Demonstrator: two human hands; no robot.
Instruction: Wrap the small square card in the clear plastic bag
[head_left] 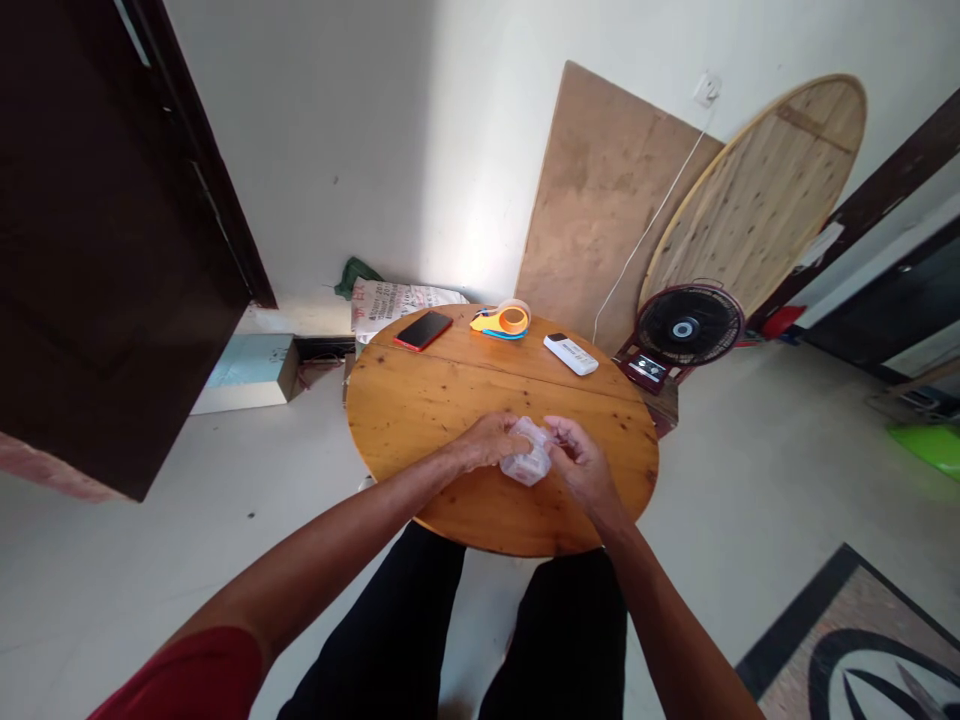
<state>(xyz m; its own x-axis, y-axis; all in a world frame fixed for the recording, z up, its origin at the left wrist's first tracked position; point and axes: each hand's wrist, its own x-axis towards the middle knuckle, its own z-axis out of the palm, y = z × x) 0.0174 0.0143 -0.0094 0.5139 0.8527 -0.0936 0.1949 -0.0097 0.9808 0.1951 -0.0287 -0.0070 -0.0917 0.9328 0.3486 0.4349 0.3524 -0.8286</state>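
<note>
A white wall (360, 150) is filling the upper middle of the frame, and a dark door (97, 250) is standing open along the left edge. Against the wall in the upper right, a round wooden tabletop (757, 190) is leaning on its edge, with a flat brown board (600, 190) leaning just beside it toward the center. A round wooden table (420, 400) is sitting in the middle of the frame above the person's dark-trousered knees. To the right of the table, a black fan (688, 326) is standing on the pale floor, near the foot of the leaning tabletop. Behind the table's far left edge, a printed sack (390, 298) is lying on the floor by the wall. Along the far side of the table, a red-edged phone (423, 329) is lying at the left, a yellow and orange tape dispenser (501, 321) is sitting in the middle, and a white remote (571, 354) is lying at the right, each apart from the others. At the near middle of the table, the left hand (491, 442) and the right hand (581, 462) are both closing around a small clear plastic container (527, 454), the left gripping its left side and the right pinching its upper right edge with curled fingers; the container is being held between them just above the tabletop.
</note>
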